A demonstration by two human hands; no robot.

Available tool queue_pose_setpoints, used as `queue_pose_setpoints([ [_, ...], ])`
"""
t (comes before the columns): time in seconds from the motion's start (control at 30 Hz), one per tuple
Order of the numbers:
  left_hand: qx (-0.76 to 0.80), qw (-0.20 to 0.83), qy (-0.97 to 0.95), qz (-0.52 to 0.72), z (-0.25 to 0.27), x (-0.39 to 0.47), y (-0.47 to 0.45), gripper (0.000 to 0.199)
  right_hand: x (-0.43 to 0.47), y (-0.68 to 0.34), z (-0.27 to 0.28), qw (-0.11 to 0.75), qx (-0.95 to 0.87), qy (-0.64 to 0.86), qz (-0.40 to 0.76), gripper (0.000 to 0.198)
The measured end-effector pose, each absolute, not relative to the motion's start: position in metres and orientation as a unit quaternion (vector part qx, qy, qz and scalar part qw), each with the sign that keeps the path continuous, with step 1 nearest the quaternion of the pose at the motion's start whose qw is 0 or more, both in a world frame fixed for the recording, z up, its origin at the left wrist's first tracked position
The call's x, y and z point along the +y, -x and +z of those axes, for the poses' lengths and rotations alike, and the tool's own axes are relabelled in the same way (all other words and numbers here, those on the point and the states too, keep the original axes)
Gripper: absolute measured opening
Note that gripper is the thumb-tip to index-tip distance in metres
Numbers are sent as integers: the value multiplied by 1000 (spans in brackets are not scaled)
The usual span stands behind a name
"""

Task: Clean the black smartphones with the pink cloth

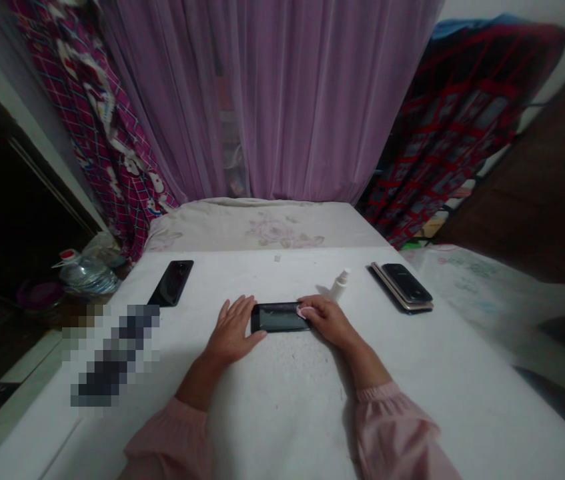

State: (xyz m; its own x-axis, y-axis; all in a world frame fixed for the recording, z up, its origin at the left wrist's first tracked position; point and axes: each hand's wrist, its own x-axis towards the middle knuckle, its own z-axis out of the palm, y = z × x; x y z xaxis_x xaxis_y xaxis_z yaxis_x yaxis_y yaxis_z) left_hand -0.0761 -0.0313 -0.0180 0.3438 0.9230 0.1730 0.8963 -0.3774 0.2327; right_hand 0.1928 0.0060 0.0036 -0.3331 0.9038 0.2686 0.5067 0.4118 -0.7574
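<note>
A dark smartphone (279,318) lies flat on the white-covered table, its long side running left to right. My left hand (232,330) braces its left end, thumb at the lower edge and fingers by the upper corner. Over the right end, my right hand (327,321) pinches a small pinkish-white cloth (305,311) against the screen. Most of that cloth is hidden under the fingers. Just behind my right hand stands a small white spray bottle (341,285).
Another dark phone (172,283) lies to the left, above a pixelated patch. At the right, several phones are stacked, a black one (406,283) on top. A tiny pale square (277,258) sits farther back. Beyond the table (272,413) hang purple curtains (312,100).
</note>
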Motion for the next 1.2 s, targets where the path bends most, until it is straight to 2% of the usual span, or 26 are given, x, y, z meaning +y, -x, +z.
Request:
queue_pose_setpoints([
  [0.13, 555, 46, -818, 145, -20, -31, 77, 67, 9, -180, -2, 350, -748, 526, 202, 20],
  [0.23, 554, 53, -818, 147, -19, -32, 77, 68, 10, -179, -2, 347, -747, 532, 195, 19],
  [0.5, 557, 60, -814, 153, -16, -33, 75, 67, 5, -199, 8, 328, -775, 424, 335, 16],
  [0.8, 573, 68, -801, 158, -10, -34, 70, 64, 8, -176, -5, 336, -747, 551, 160, 22],
  [0.97, 627, 42, -754, 191, -8, -35, 62, 58, 4, -178, -6, 387, -693, 595, 127, 24],
  [1.2, 606, 45, -773, 184, -8, -40, 59, 70, 5, -170, -10, 393, -693, 586, 147, 23],
])
